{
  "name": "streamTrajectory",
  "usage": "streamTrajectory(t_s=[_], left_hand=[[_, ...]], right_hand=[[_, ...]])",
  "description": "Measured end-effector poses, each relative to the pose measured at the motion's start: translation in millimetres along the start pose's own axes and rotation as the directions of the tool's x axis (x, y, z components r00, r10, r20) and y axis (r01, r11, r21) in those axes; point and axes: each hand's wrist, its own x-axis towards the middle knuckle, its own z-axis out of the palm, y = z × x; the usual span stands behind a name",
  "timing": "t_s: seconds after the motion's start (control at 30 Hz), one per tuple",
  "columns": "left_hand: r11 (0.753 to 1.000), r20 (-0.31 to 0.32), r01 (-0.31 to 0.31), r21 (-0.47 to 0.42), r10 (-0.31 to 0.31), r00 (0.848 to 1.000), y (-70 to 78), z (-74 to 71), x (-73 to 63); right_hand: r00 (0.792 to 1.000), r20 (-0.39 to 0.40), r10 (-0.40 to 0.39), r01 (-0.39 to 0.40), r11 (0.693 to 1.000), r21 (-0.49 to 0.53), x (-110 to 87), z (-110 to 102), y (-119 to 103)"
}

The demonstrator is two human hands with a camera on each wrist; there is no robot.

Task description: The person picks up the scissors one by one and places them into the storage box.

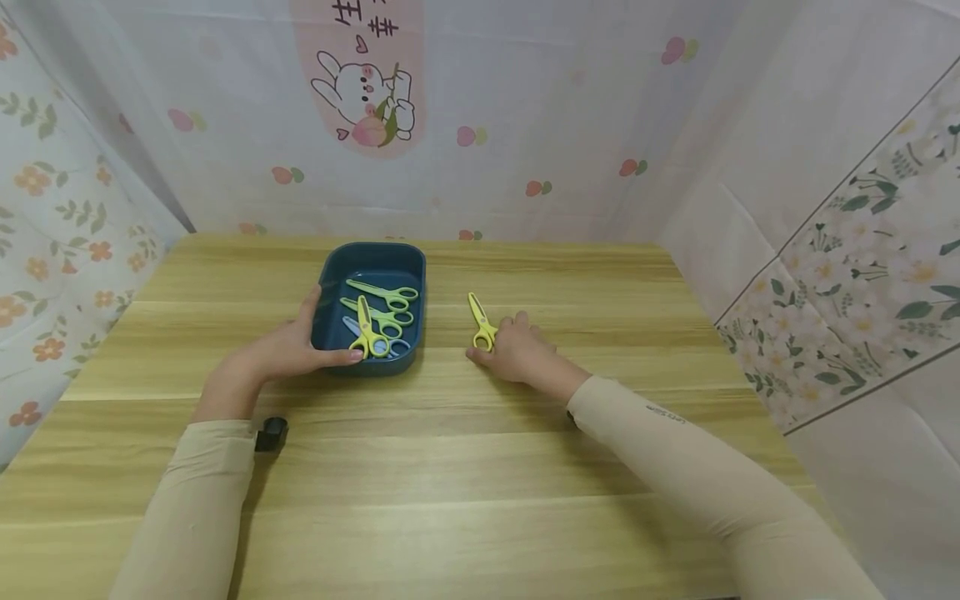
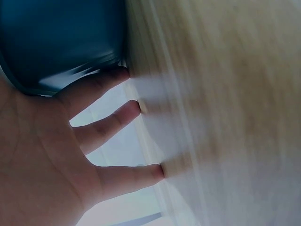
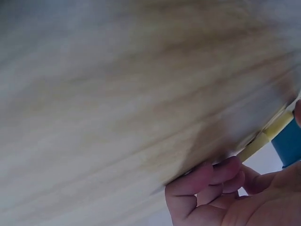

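Observation:
A dark blue tray (image 1: 411, 363) holds several scissors: two green pairs (image 1: 384, 318), a light blue pair (image 1: 350, 325) partly covered, and a yellow pair (image 1: 363, 315) on top. At the tray's left side is my left hand (image 1: 292, 350), its thumb laid across the near rim by the yellow handles. In the left wrist view its other fingers (image 2: 108, 125) are spread and straight, fingertips down at the wood. My right hand (image 1: 517, 350) holds another yellow pair of scissors (image 1: 477, 310) by the handle, low at the tabletop, blades pointing away. Its remaining fingers (image 3: 193, 181) curl against the table surface.
Everything rests on a wood-grain table (image 1: 420, 500). A patterned white cloth (image 1: 510, 100) hangs behind its far edge, with floral cloths on the left and right sides. A black strap piece (image 1: 272, 434) shows at the left wrist.

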Motion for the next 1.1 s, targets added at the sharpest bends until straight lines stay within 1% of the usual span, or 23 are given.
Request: streamTrajectory(t_s=[0.2, 0.43, 0.57, 0.7, 0.83, 1.0, 1.1], left_hand=[[1.000, -0.010, -0.007, 0.007, 0.007, 1.000, -2.4, -0.2, -3.2], [1.000, -0.011, 0.006, 0.013, -0.006, 1.000, -2.3, 1.2, -6.0], [1.000, -0.015, 0.005, 0.005, -0.005, 1.000, -4.2, 1.8, -6.1], [1.000, -0.015, -0.001, 0.000, 0.001, 1.000, -6.5, 2.1, -6.0], [1.000, -0.014, -0.002, -0.007, 0.002, 1.000, -6.3, 1.8, -4.9], [1.000, -0.013, -0.003, -0.014, 0.003, 1.000, -2.7, 1.6, -0.9], [1.000, -0.016, -0.008, -0.007, 0.008, 1.000, -1.3, 1.1, 1.3]], right_hand=[[1.000, 0.007, 0.000, 0.000, 1.000, 0.028, 0.0, -1.6, -2.2], [1.000, 0.019, 0.009, -0.009, 1.000, 0.002, -0.8, 0.1, -5.3], [1.000, 0.019, 0.013, -0.013, 1.000, 0.000, 0.0, 0.3, -7.4], [0.999, 0.038, 0.018, -0.018, 1.000, -0.002, 0.7, -0.9, -8.2], [0.998, 0.055, -0.009, 0.009, 1.000, 0.016, 2.9, -3.9, -5.3], [0.997, 0.058, -0.055, 0.052, 0.998, 0.043, 6.1, -7.5, 2.5], [0.995, 0.069, -0.065, 0.062, 0.997, 0.050, 6.8, -8.9, 5.7]])
